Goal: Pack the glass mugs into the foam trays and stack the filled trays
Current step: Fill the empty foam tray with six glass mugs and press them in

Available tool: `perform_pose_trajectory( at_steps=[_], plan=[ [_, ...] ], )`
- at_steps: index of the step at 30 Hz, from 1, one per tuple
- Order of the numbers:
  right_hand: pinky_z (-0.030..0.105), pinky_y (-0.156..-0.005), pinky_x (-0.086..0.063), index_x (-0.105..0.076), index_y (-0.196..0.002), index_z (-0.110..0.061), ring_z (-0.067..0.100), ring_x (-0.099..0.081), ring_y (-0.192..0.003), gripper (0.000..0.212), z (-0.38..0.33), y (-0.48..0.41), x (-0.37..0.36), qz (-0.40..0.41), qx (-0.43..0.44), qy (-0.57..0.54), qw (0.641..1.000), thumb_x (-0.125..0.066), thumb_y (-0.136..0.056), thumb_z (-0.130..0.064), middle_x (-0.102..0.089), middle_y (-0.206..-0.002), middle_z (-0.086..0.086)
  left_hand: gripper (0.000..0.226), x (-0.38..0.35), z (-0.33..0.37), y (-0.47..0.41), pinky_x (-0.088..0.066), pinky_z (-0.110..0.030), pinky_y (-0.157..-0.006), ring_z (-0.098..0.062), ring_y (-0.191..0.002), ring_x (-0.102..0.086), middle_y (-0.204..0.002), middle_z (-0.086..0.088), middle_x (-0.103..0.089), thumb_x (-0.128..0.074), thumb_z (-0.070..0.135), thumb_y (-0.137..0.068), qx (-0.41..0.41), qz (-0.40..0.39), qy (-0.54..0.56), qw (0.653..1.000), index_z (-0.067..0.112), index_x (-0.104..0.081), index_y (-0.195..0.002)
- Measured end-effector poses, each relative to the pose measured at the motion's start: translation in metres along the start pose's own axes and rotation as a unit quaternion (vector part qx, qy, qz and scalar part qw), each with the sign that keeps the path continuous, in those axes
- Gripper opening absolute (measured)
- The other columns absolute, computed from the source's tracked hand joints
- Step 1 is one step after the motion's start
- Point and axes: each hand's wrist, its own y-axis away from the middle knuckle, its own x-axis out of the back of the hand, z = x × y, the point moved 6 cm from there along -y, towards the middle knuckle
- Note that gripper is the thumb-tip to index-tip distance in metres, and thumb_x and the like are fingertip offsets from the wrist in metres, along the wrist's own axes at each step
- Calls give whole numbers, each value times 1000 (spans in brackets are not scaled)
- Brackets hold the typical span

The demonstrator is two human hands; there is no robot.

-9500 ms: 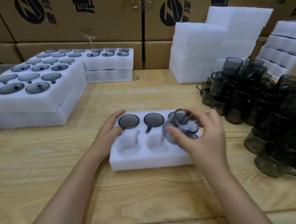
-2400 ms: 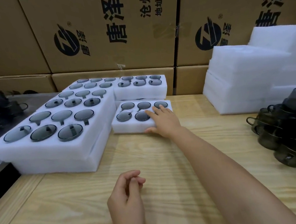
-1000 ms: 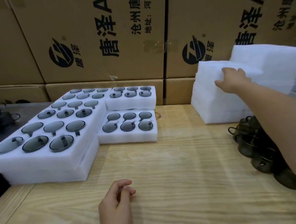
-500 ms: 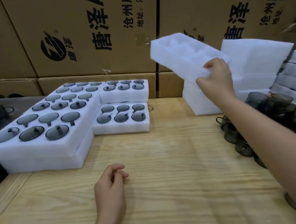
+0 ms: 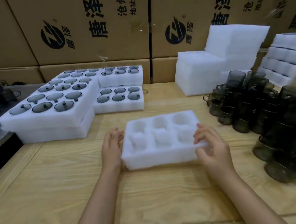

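White six-cavity foam tray (image 5: 161, 156) lies on wooden counter (image 5: 61, 188). Straight-fingered left hand (image 5: 111, 147) touches it; right hand (image 5: 211, 149) pinches its edge.

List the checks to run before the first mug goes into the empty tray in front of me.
1. Empty foam tray lies flat on the table: ok.
2. All six pockets empty: ok.
3. Left hand rests against the tray's left side: ok.
4. Right hand free for a mug: cannot tell; its fingers are blurred at the tray's right rim.
5. Loose mugs stand stacked to the right: ok.
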Motion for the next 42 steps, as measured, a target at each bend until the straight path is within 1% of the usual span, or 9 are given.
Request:
perform_pose_trajectory(
  at_steps=[6,10,15,18,21,26,32,37,42],
  plan=[
    [12,-90,-38,-59,-63,-16,9,-52,-115,20,28,11,4,-83,-100,-67,989,-44,-60,-3,-63,-77,-1,41,-10,-4,17,-50,-21,-85,-2,-107,-61,-119,13,-65,-61,10,-88,-10,-137,0,990,20,-53,-127],
    [7,-86,-37,-64,-66,-7,9,-55,-107,22,38,5,16,-71,-155,-162,972,-42,-62,-7,-64,-76,1,59,-9,-3,18,-45,-36,-97,-21,-117,-53,-125,-8,-51,-63,19,-68,-13,-144,-15,989,15,-55,-126],
    [5,-81,-39,-67,-67,-10,1,-60,-105,24,47,5,20,-50,-189,-147,970,-53,-82,4,-67,-85,1,66,-18,-2,19,-45,-7,-76,14,-107,-50,-130,6,-43,-68,28,-64,-78,-183,-155,968,32,-52,-127],
    [18,-80,-44,-69,-74,-13,1,-63,-91,31,51,5,22,-7,-192,-125,974,-50,-86,8,-69,-88,0,76,-18,-5,14,-48,-22,-83,-8,-117,-55,-129,8,-56,-75,36,-54,-48,-210,-130,968,33,-53,-127],
    [27,-76,-47,-66,-77,-19,7,-61,-78,30,55,-5,23,67,-225,-120,965,-47,-88,2,-68,-78,-7,73,-15,-3,12,-48,-29,-90,-10,-115,-58,-120,13,-63,-74,41,-50,-51,-213,-119,969,31,-59,-120],
    [29,-82,-44,-66,-97,-16,14,-57,-77,18,59,-57,48,96,-209,105,968,-52,-87,-10,-54,-112,4,72,-13,-4,11,-46,-32,-95,-11,-116,-58,-121,8,-64,-73,40,-51,-50,-209,-109,971,27,-59,-121],
    [38,-75,-41,-51,-119,-5,39,-52,-99,36,91,-90,88,25,-304,375,876,-47,-92,-30,-19,-142,11,59,-16,-5,12,-49,-22,-83,-10,-110,-61,-122,5,-64,-71,20,-63,-52,-227,-105,967,23,-59,-121],
    [38,-72,-38,-52,-119,5,41,-50,-96,37,108,-92,92,-51,-337,433,834,-41,-97,-23,-24,-141,16,57,-17,-6,11,-50,-18,-78,-9,-102,-64,-117,4,-67,-71,18,-64,-59,-230,-103,966,19,-61,-120],
    [38,-67,-37,-53,-112,8,34,-44,-83,26,108,-91,95,-26,-326,424,845,-43,-96,-9,-32,-137,12,66,-16,-6,11,-50,-21,-80,-10,-104,-63,-116,6,-67,-73,37,-55,-56,-232,-104,965,22,-62,-118]
  ],
)
